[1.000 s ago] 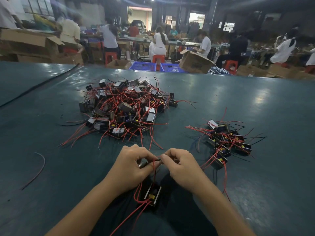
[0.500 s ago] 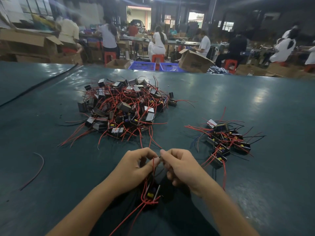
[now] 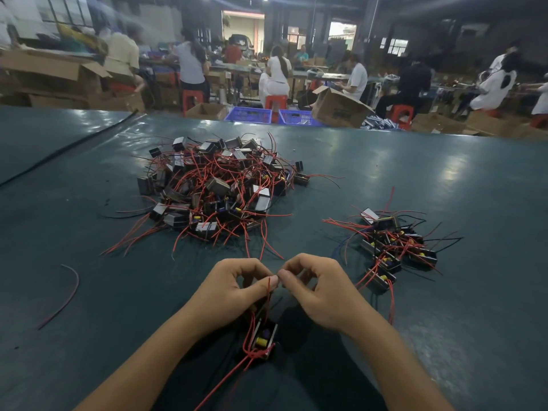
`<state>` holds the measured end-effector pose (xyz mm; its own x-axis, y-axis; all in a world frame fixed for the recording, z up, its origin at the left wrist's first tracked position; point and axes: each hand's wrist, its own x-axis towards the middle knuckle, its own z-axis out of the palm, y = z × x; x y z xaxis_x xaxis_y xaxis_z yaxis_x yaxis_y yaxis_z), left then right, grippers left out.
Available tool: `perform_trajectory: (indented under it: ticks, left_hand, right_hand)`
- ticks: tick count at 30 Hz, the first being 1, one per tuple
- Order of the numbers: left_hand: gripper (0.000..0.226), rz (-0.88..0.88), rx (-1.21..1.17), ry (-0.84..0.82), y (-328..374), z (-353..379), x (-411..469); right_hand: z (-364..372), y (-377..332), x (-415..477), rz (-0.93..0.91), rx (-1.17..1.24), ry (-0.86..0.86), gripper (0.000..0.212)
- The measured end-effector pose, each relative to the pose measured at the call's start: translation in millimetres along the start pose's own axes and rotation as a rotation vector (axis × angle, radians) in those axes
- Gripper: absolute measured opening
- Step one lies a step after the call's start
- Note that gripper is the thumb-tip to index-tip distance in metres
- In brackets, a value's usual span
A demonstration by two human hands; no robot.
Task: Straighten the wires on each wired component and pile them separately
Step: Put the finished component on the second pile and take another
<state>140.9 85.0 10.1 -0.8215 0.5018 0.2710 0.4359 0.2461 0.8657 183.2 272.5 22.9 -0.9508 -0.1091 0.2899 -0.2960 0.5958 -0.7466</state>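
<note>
A small black wired component [image 3: 262, 342] with a yellow part hangs below my hands at the table's near edge, red wires trailing from it. My left hand [image 3: 234, 292] and my right hand [image 3: 320, 292] meet fingertip to fingertip above it, both pinching one of its red wires [image 3: 269, 295]. A big tangled pile of components [image 3: 216, 191] with red wires lies in the middle of the table. A smaller pile [image 3: 391, 247] sits to the right of my right hand.
The work surface is a dark green table [image 3: 474, 307]. A loose red wire [image 3: 63, 295] lies at the left. A black seam strip [image 3: 68, 149] crosses the far left. Beyond the far edge are cardboard boxes [image 3: 338, 109], blue crates [image 3: 249, 114] and seated people.
The component has dropped lower below my hands, hanging nearer the table edge. Both hands stayed together, pinching the wire.
</note>
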Motion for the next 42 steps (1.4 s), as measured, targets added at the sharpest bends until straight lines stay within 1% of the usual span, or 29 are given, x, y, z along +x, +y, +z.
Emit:
perform_trajectory:
  ticks: [3, 5, 6, 10, 12, 14, 15, 16, 17, 18, 19, 20, 22, 23, 24, 25, 26, 28, 30, 31, 33, 35, 36, 39, 41, 42]
  left_hand:
    - [0.011, 0.081, 0.154, 0.099, 1.6, 1.6, -1.6]
    - [0.019, 0.113, 0.203, 0.120, 2.4, 0.8, -2.4]
    - [0.020, 0.127, 0.212, 0.119, 2.4, 0.0, -2.6]
    - [0.006, 0.186, 0.230, 0.100, 2.1, -0.9, -1.7]
    - [0.006, 0.203, 0.238, 0.093, 2.4, -1.1, -0.9]
    - [0.008, 0.240, 0.298, 0.087, 2.4, -0.7, -0.9]
    - [0.007, 0.260, 0.329, 0.082, 2.5, -0.2, -1.3]
    - [0.006, 0.276, 0.346, 0.078, 2.2, 0.2, -1.2]
    - [0.004, 0.282, 0.339, 0.078, 2.0, 0.1, -1.1]
    - [0.004, 0.276, 0.304, 0.085, 1.6, -0.3, -0.8]
    - [0.003, 0.247, 0.239, 0.096, 1.2, -1.4, -0.2]
    - [0.002, 0.193, 0.156, 0.110, 1.0, -2.6, 0.7]
    - [0.004, 0.063, -0.012, 0.125, 2.3, -4.9, 2.2]
    - [0.009, 0.015, -0.074, 0.119, 2.9, -5.8, 2.7]
    - [0.013, -0.013, -0.113, 0.101, 2.5, -6.5, 3.1]
    - [0.015, -0.030, -0.143, 0.071, 2.2, -7.0, 3.0]
    - [0.014, -0.037, -0.167, 0.040, 2.5, -7.0, 3.0]
    - [0.010, -0.051, -0.211, -0.009, 3.2, -7.0, 3.0]
    - [0.009, -0.058, -0.239, -0.025, 3.3, -7.1, 3.4]
    - [0.010, -0.056, -0.239, -0.026, 3.4, -7.2, 3.4]
    - [0.010, -0.035, -0.193, -0.015, 3.2, -6.9, 2.7]
    - [0.003, -0.011, -0.106, 0.009, 1.6, -6.1, 1.9]
    - [0.006, 0.008, -0.057, 0.027, 0.0, -5.3, 1.6]
    - [0.014, 0.093, 0.091, 0.073, -2.7, -2.0, 0.5]
    - [0.017, 0.141, 0.194, 0.092, -2.6, 0.2, 0.5]
    - [0.016, 0.152, 0.218, 0.098, -2.9, 0.8, 0.5]
  right_hand:
    - [1.2, -1.4, -0.6, 0.054, -0.026, -0.009, 0.014]
    - [1.6, -2.1, -0.7, 0.075, -0.044, -0.020, 0.017]
    - [1.9, -2.3, -0.7, 0.081, -0.053, -0.035, 0.018]
    - [3.9, -6.1, 0.9, 0.137, -0.047, -0.091, 0.022]
    - [6.5, -10.6, 3.7, 0.265, 0.082, -0.093, 0.030]
    - [9.1, -14.8, 5.2, 0.514, 0.358, -0.103, 0.034]
    - [9.6, -16.9, 4.8, 0.640, 0.497, -0.123, 0.033]
    - [9.4, -18.5, 4.0, 0.724, 0.603, -0.136, 0.032]
    - [8.1, -18.8, 3.5, 0.753, 0.667, -0.133, 0.030]
    - [6.8, -18.8, 3.5, 0.728, 0.700, -0.119, 0.028]
    - [6.0, -17.5, 3.9, 0.647, 0.698, -0.094, 0.026]
    - [5.5, -16.1, 4.2, 0.526, 0.645, -0.061, 0.024]
    - [3.5, -10.7, 3.6, 0.239, 0.377, 0.023, 0.015]
    - [2.6, -6.8, 3.3, 0.106, 0.236, 0.071, 0.007]
    - [2.0, -3.1, 2.9, -0.003, 0.149, 0.101, 0.003]
    - [1.2, -0.1, 2.6, -0.087, 0.090, 0.123, 0.005]
    - [0.6, 2.0, 2.8, -0.155, 0.045, 0.141, 0.006]
    - [-0.3, 2.8, 3.7, -0.228, -0.011, 0.164, 0.004]
    - [-0.9, 1.2, 2.6, -0.241, -0.039, 0.157, 0.002]
    - [-0.9, 0.4, 1.6, -0.224, -0.056, 0.151, 0.004]
    - [0.9, -1.9, 0.3, -0.139, -0.087, 0.149, 0.010]
    - [6.3, -6.8, 0.9, 0.021, -0.038, 0.134, 0.015]
    - [9.3, -10.1, 2.4, 0.140, 0.059, 0.118, 0.019]
    - [11.9, -17.9, 5.6, 0.569, 0.486, 0.024, 0.027]
    - [8.9, -19.4, 5.4, 0.742, 0.648, -0.059, 0.024]
    - [7.1, -18.6, 5.0, 0.777, 0.695, -0.087, 0.021]
